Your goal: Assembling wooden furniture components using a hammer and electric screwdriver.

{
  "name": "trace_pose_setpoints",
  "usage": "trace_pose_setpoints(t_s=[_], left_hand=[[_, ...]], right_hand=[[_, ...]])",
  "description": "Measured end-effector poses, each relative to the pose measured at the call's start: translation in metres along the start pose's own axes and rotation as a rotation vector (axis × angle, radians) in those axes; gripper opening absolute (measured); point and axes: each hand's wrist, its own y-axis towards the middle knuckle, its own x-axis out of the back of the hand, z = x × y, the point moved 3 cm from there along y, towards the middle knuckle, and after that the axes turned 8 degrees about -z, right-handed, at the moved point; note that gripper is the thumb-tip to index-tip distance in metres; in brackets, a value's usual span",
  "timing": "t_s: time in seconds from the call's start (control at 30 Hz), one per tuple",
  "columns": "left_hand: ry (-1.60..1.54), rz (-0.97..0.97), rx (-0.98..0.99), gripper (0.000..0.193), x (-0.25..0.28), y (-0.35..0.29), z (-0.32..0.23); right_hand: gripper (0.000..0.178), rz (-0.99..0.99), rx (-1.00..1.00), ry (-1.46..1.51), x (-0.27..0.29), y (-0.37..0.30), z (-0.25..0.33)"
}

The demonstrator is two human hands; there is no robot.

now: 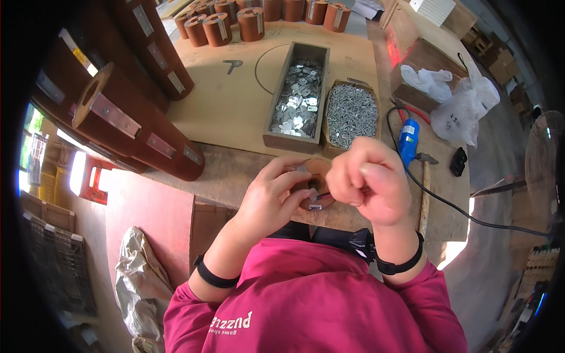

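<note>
Near the table's front edge is a short brown hollow cylinder (318,166), with a small metal plate (316,206) on the side facing me. My left hand (273,194) curls round the cylinder's left side, its thumb and fingertips pressed near the plate. Just right of it, my right hand (372,181) is closed in a fist. A thin dark shaft shows between this fist and the left fingertips; the fist hides most of what it holds. Beyond the hands stand a long box (275,140) of loose metal plates and a carton (376,97) full of screws.
Tall brown tubes with metal strips (159,144) stand at the left. Several short brown cylinders (251,26) line the table's far side. A blue corded power tool (408,138) lies on the right, its cable trailing rightward, near plastic bags (462,112) and a wooden box (412,94).
</note>
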Motion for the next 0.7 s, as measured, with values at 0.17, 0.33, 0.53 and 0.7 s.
trace_pose_setpoints(t_s=[0.17, 0.33, 0.53, 0.7], left_hand=[[0.075, 0.006, -0.102, 0.030, -0.001, -0.008, -0.001], [0.256, 0.054, -0.237, 0.042, -0.004, -0.018, -0.018], [0.492, 0.084, -0.334, 0.050, -0.012, -0.032, -0.020], [0.353, 0.044, -0.243, 0.062, -0.005, -0.027, -0.016]], right_hand=[[0.008, -0.221, 0.323, 0.145, 0.039, -0.026, 0.044], [0.029, -0.573, 0.457, -0.302, 0.093, -0.048, 0.034], [0.020, -0.666, 0.391, -0.670, 0.136, -0.048, 0.009], [0.017, -0.563, 0.316, -1.102, 0.143, -0.043, -0.012]])
